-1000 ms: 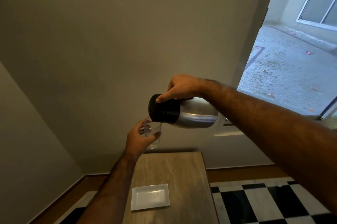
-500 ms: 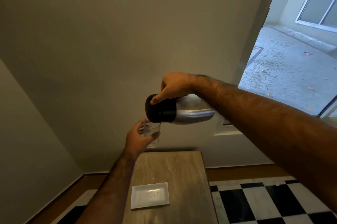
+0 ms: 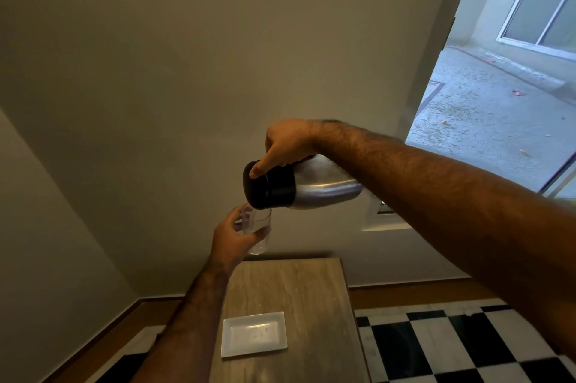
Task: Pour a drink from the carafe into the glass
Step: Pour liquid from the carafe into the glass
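Note:
My right hand [image 3: 288,145] grips a steel carafe [image 3: 324,186] with a black top, tipped almost on its side, spout end pointing left and down. Its black top hangs right over the rim of a clear glass [image 3: 260,233]. My left hand [image 3: 232,237] holds that glass upright in the air, above the far end of the wooden table [image 3: 311,295]. My thumb rests on the carafe's black lid. Whether liquid is flowing I cannot make out.
A white rectangular dish [image 3: 254,334] lies on the table nearer to me. A beige wall stands behind the table. A black-and-white checkered floor [image 3: 452,348] lies to the right, and an open doorway [image 3: 498,108] shows a concrete yard.
The carafe has tipped further, its black top sinking left and down toward the glass rim. The glass stays about where it was.

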A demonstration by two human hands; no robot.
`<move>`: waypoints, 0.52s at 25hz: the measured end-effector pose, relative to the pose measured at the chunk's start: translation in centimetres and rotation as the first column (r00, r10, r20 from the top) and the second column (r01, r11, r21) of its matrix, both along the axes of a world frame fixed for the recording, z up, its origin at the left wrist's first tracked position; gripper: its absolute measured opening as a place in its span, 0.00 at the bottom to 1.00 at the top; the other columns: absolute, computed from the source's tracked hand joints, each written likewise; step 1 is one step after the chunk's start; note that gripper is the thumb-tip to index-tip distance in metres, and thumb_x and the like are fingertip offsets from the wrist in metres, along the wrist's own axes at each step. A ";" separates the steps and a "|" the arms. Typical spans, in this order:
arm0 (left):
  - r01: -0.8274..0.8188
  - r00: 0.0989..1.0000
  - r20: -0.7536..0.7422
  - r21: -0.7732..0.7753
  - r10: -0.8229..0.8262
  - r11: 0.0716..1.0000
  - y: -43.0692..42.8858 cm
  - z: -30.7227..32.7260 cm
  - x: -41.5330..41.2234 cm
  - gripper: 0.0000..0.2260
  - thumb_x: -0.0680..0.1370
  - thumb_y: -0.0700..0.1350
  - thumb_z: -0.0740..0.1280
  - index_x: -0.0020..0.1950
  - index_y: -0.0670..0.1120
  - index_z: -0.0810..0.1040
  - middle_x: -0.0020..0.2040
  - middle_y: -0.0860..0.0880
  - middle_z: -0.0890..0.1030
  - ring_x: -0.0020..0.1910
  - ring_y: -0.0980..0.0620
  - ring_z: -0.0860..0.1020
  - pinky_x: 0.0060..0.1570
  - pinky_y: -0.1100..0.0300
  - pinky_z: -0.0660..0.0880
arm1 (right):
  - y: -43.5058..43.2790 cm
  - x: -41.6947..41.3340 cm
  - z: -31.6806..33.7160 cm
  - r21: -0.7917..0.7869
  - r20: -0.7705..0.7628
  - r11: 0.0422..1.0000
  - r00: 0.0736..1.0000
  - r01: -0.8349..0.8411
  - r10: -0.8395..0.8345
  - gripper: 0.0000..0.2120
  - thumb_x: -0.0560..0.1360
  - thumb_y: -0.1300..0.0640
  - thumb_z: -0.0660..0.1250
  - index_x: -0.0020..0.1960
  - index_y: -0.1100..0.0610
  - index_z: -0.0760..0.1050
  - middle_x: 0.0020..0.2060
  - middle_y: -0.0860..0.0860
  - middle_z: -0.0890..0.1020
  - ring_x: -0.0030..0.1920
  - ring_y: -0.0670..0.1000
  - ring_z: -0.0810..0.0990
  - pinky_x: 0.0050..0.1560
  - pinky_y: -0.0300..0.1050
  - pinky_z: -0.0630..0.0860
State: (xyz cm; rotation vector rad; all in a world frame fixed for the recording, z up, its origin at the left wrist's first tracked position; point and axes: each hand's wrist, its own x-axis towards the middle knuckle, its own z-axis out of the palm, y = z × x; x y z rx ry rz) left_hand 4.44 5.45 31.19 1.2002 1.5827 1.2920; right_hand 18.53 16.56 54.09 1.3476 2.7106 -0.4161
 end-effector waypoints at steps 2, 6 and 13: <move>0.005 1.000 0.004 0.007 -0.005 1.000 0.0 0.1 -0.1 0.25 0.69 0.52 0.81 0.63 0.59 0.76 0.63 0.51 0.81 0.62 0.46 0.79 0.56 0.50 0.79 | 0.0 -0.2 0.1 0.009 0.008 1.000 1.000 -0.001 0.001 0.28 0.60 0.28 0.73 0.38 0.53 0.83 0.30 0.44 0.85 0.34 0.46 0.85 0.34 0.41 0.81; -0.004 1.000 0.009 0.011 0.004 1.000 -0.1 0.0 0.0 0.23 0.68 0.52 0.81 0.59 0.62 0.76 0.59 0.55 0.81 0.60 0.48 0.78 0.53 0.54 0.78 | 0.1 -0.5 0.3 0.019 0.011 1.000 1.000 -0.007 0.007 0.29 0.58 0.27 0.72 0.38 0.53 0.83 0.29 0.44 0.85 0.34 0.46 0.85 0.32 0.40 0.80; 0.000 1.000 0.010 0.005 0.000 1.000 -0.1 0.2 0.1 0.24 0.69 0.52 0.81 0.61 0.60 0.76 0.62 0.53 0.81 0.62 0.47 0.78 0.57 0.49 0.78 | -0.1 -0.4 0.3 0.001 0.017 1.000 1.000 -0.003 0.003 0.28 0.59 0.27 0.72 0.37 0.53 0.83 0.24 0.40 0.83 0.33 0.45 0.84 0.29 0.39 0.76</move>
